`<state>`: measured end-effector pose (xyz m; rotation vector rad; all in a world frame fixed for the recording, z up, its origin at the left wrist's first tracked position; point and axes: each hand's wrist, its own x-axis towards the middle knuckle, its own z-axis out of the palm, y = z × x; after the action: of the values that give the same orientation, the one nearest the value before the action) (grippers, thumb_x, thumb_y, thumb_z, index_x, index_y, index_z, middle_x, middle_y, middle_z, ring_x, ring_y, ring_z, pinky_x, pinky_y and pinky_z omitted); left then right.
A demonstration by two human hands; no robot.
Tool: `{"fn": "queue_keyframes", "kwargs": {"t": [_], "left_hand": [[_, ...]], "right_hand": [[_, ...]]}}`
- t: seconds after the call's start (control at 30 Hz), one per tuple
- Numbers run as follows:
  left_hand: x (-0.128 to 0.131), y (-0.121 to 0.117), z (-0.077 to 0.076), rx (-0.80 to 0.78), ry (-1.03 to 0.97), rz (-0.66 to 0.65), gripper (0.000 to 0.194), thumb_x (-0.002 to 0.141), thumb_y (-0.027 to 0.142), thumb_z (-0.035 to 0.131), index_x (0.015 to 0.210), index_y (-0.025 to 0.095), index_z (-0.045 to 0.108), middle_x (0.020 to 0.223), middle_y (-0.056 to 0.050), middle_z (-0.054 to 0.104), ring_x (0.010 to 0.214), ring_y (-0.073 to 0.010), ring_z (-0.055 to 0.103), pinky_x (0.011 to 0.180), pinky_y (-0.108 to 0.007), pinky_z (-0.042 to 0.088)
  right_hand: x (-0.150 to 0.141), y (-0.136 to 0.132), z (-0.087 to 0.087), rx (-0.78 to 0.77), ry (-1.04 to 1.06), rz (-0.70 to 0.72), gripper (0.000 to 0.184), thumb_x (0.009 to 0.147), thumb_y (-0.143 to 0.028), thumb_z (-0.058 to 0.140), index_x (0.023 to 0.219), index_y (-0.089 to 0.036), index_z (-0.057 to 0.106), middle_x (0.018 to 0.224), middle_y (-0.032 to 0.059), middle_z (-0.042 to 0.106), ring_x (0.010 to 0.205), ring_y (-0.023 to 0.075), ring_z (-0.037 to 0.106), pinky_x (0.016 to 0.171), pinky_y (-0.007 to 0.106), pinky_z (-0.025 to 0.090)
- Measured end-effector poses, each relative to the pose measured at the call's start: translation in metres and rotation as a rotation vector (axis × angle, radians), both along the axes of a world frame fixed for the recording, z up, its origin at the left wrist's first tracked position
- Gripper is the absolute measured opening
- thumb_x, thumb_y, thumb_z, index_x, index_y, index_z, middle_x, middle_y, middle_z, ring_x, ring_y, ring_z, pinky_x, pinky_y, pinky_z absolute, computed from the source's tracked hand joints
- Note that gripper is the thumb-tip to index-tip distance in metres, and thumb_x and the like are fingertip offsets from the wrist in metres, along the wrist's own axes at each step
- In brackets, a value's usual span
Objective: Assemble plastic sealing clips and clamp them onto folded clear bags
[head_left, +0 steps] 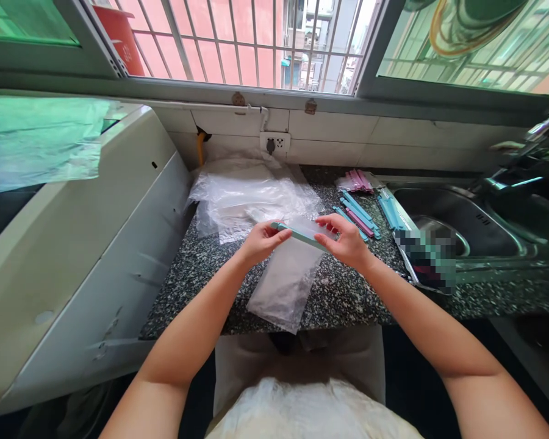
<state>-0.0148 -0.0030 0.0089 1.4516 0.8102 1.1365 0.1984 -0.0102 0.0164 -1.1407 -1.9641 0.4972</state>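
Observation:
A teal bag-sealing clip [304,236] lies across a clear plastic bag [283,283], with part of the bag above the strip and the rest spread below it on the counter. My left hand [264,242] pinches the clip's left end between thumb and fingers. At the other end my right hand [345,242] is closed on the clip, its fingertips partly over the bag's upper part. Just right of that hand lie several loose teal clips [359,207] and a pink clip [359,222].
Clear plastic bags [251,189] are piled at the back left of the speckled counter [343,299]. Pink clips [355,180] and more teal clips [390,212] lie by a packet near the steel sink [494,235]. A white appliance [119,225] borders the left; a socket [275,143] is behind.

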Motion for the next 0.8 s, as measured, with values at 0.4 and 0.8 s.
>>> {"fn": "queue_keyframes", "kwargs": {"t": [0.4, 0.8], "left_hand": [[0.001, 0.003, -0.008, 0.177, 0.169, 0.003, 0.036, 0.069, 0.045, 0.067, 0.056, 0.015, 0.051, 0.057, 0.003, 0.041, 0.054, -0.0087, 0.036, 0.051, -0.023, 0.029], [0.011, 0.001, -0.018, -0.053, 0.133, -0.068, 0.034, 0.059, 0.047, 0.073, 0.065, 0.015, 0.064, 0.058, 0.001, 0.057, 0.054, -0.0102, 0.047, 0.052, -0.022, 0.038]], "right_hand": [[0.005, -0.007, -0.01, 0.008, -0.227, 0.001, 0.01, 0.074, -0.028, 0.065, 0.079, -0.019, 0.062, 0.075, 0.0049, 0.062, 0.072, 0.0177, 0.054, 0.065, 0.03, 0.041], [0.016, -0.013, -0.007, 0.145, -0.194, -0.014, 0.008, 0.08, -0.026, 0.056, 0.075, -0.02, 0.057, 0.073, 0.0042, 0.059, 0.072, 0.0182, 0.052, 0.069, 0.031, 0.04]]}}
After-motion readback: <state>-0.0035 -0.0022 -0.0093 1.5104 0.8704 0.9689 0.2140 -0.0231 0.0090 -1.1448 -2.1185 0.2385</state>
